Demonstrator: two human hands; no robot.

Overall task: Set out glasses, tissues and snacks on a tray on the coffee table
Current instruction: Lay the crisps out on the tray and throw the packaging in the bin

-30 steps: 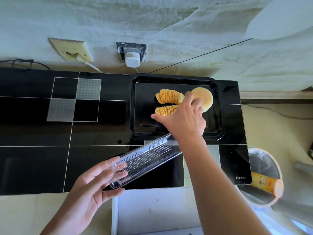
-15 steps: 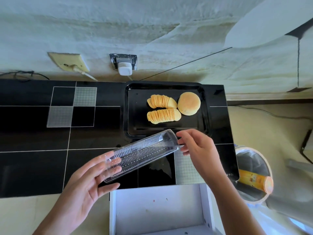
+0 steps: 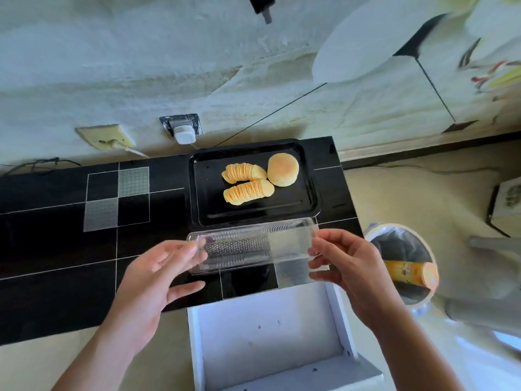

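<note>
Holding a clear plastic snack tray (image 3: 253, 246) between both hands, we have it level over the near edge of the black coffee table (image 3: 56, 249), long side running left to right. Our left hand (image 3: 152, 277) pinches the left end, fingers curled over the top rim, thumb lower and sticking out toward the right; whether the thumb touches the plastic we cannot tell. Our right hand (image 3: 346, 263) pinches the right end with fingertips on the short wall, thumb on the near side. Clear tray looks empty, ribbed bottom visible through it. Just beyond it, on the far right part of the table, sits the black serving tray (image 3: 205, 198). On that tray: two rows of stacked chips, far row (image 3: 244, 173) and near row (image 3: 248, 191), lying side by side and touching or nearly so, plus a round bun (image 3: 282, 169) just right of the far row, touching it. No glasses or tissues in view. Near us, below the table edge, an open white drawer (image 3: 267, 334), a few specks inside. Right of the table on the floor, a lined bin (image 3: 403, 249) with a yellow chip can (image 3: 411, 273) lying in it. Wall behind has a beige outlet plate (image 3: 105, 135) and a white plug adapter (image 3: 183, 134).
</note>
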